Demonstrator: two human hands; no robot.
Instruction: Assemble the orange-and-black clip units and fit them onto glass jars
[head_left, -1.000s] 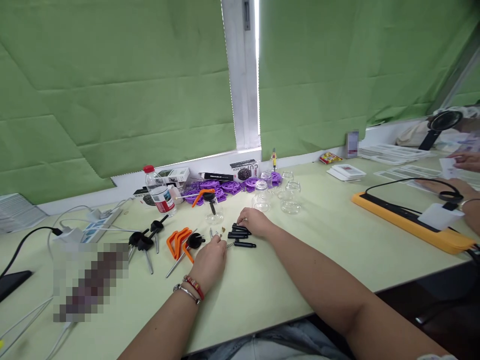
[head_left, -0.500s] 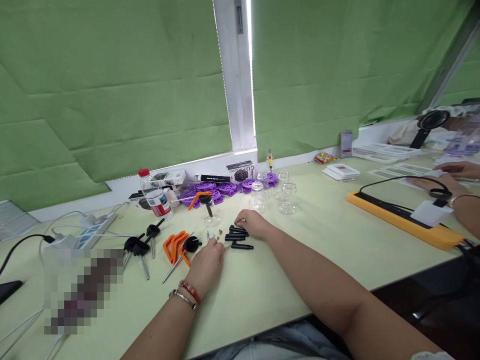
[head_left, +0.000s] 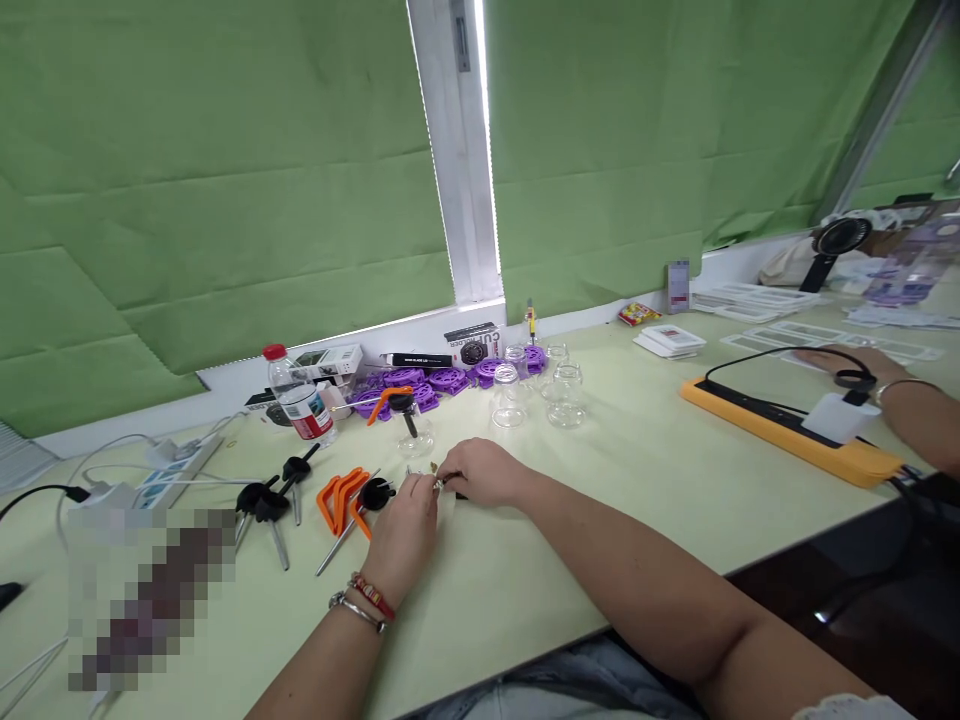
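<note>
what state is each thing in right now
Left hand, fingers curled, grip hidden
Right hand, fingers curled, contents unclear
Black part, mostly covered by right hand
Orange L-shaped pieces, lying loose
Plastic bottle, standing, capped
Rightmost glass jar, standing, lidless
Handheld fan, running or not unclear

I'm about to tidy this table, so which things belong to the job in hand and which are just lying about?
Likely the job's, being at or near the left hand and right hand:
small brass-coloured bit
orange handles
black-headed metal rods

Apparently just lying about:
red-capped bottle
snack packet
white cards
</note>
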